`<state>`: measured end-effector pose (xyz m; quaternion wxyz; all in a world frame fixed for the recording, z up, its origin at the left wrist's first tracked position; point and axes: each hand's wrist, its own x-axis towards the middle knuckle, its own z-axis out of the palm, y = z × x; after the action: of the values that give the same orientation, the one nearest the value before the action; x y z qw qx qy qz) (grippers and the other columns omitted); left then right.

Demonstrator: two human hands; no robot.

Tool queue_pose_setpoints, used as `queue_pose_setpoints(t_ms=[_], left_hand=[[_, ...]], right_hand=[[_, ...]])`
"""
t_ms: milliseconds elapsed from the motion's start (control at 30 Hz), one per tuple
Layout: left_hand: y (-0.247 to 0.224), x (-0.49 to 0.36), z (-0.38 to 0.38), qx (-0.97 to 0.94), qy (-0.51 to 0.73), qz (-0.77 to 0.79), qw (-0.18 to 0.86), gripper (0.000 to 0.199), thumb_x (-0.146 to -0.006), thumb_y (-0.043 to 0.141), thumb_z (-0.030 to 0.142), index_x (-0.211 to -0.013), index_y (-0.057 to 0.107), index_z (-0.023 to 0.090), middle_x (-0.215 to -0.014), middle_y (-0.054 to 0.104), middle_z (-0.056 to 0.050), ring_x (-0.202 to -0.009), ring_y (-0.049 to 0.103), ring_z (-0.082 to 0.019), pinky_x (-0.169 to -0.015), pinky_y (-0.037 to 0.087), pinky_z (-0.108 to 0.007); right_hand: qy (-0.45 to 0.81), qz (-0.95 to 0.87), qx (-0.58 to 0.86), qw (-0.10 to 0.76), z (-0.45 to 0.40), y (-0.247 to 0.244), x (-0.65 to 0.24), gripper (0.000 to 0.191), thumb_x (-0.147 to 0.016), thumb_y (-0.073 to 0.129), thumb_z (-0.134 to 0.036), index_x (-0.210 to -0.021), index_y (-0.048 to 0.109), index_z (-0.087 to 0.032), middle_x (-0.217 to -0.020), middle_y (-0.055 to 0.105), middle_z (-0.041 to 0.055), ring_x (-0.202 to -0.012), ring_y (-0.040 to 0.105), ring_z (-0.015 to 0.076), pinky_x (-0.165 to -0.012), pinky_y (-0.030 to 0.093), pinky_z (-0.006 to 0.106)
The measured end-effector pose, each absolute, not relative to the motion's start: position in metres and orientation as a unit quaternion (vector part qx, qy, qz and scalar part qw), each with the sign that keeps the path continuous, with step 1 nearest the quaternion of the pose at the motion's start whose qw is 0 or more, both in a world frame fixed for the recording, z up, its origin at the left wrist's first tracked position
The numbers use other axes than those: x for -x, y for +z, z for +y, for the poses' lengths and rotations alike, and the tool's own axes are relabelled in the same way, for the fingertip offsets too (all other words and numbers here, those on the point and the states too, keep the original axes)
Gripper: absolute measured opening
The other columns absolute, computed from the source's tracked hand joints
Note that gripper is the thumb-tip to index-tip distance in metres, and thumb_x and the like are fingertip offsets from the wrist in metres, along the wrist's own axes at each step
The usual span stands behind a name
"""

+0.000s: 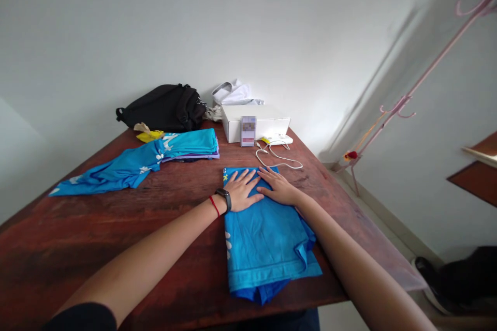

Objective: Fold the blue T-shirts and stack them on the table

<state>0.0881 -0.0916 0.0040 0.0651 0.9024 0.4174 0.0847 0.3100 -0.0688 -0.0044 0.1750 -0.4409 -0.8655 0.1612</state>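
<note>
A blue garment [267, 238] with white and yellow prints along its left edge lies folded lengthwise on the wooden table, its hem toward me. Both hands press on its far part. My left hand [241, 191], with a dark wristband and a red string at the wrist, rests flat with fingers spread. Beside it, my right hand [277, 187] also lies flat, fingers stretched out, the thumbs close to each other. At the near end, darker blue fabric sticks out from under the hem, and the right side is rumpled.
Left of centre sits a stack of folded clothes [194, 144], with another blue printed cloth [112, 170] trailing leftward. Behind are a black backpack [159, 108], a white box [256, 114] and a white device [277, 139] with a cable. A pink coat stand [427, 75] rises at the right.
</note>
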Motion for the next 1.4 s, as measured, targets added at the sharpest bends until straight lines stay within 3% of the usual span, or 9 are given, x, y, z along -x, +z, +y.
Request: queue_pose_setpoints(t_ms=[133,333,600,767,967,1133,1400], left_hand=[[0.009,-0.084,-0.096,-0.884,0.083,0.452,0.083,0.071,-0.097,0.033,0.07,-0.155,0.037,0.029,-0.165,0.025,-0.01,-0.152,0.019,-0.036,-0.118,0.01,-0.066],[0.007,-0.076,-0.09,-0.857,0.083,0.498,0.101,0.078,-0.093,0.032,0.077,-0.156,0.035,0.031,-0.166,0.018,-0.01,-0.152,0.013,-0.042,-0.113,0.004,-0.075],[0.001,-0.075,-0.105,-0.853,0.106,0.502,0.097,0.077,-0.091,0.042,0.075,-0.154,0.042,0.03,-0.165,0.022,-0.011,-0.151,0.011,-0.046,-0.116,0.005,-0.07],[0.001,-0.099,-0.136,-0.905,0.129,0.389,0.113,0.087,-0.091,0.04,0.077,-0.159,0.031,0.023,-0.164,0.02,-0.016,-0.152,0.011,-0.041,-0.119,0.011,-0.065],[0.006,-0.117,-0.154,-0.927,0.127,0.322,0.143,0.08,-0.092,0.04,0.076,-0.155,0.041,0.026,-0.166,0.014,-0.016,-0.152,0.015,-0.041,-0.119,0.014,-0.065],[0.001,-0.114,-0.151,-0.929,0.133,0.316,0.136,0.071,-0.094,0.044,0.072,-0.153,0.041,0.034,-0.167,0.013,-0.011,-0.152,0.015,-0.041,-0.118,0.012,-0.068],[0.004,-0.119,-0.176,-0.931,0.123,0.312,0.145,0.077,-0.09,0.039,0.078,-0.155,0.038,0.036,-0.167,0.014,-0.011,-0.15,0.01,-0.046,-0.117,0.013,-0.07]], right_hand=[[0.173,-0.853,0.479,0.117,-0.068,-0.008,-0.312,0.075,-0.096,0.044,-0.067,-0.157,0.033,-0.025,-0.167,0.02,0.009,-0.155,0.011,0.0322,-0.123,0.014,0.057],[0.175,-0.842,0.501,0.096,-0.065,-0.008,-0.315,0.079,-0.094,0.043,-0.071,-0.158,0.031,-0.026,-0.167,0.018,0.0086,-0.155,0.011,0.0319,-0.123,0.01,0.057],[0.161,-0.842,0.5,0.125,-0.061,-0.01,-0.32,0.069,-0.099,0.041,-0.062,-0.154,0.04,-0.022,-0.164,0.029,0.0109,-0.153,0.021,0.0291,-0.123,0.018,0.052],[0.159,-0.844,0.495,0.132,-0.055,-0.017,-0.325,0.064,-0.1,0.044,-0.055,-0.154,0.04,-0.023,-0.164,0.028,0.0107,-0.153,0.019,0.0299,-0.122,0.02,0.055],[0.155,-0.846,0.494,0.129,-0.057,-0.016,-0.325,0.057,-0.102,0.041,-0.043,-0.155,0.039,-0.022,-0.165,0.028,0.0107,-0.154,0.019,0.0294,-0.122,0.021,0.056],[0.154,-0.843,0.499,0.13,-0.058,-0.015,-0.324,0.055,-0.103,0.039,-0.044,-0.154,0.04,-0.023,-0.164,0.029,0.0096,-0.154,0.019,0.0287,-0.122,0.021,0.056],[0.158,-0.844,0.496,0.131,-0.055,-0.019,-0.325,0.058,-0.102,0.04,-0.05,-0.154,0.04,-0.024,-0.164,0.029,0.0087,-0.153,0.02,0.0286,-0.122,0.02,0.055]])
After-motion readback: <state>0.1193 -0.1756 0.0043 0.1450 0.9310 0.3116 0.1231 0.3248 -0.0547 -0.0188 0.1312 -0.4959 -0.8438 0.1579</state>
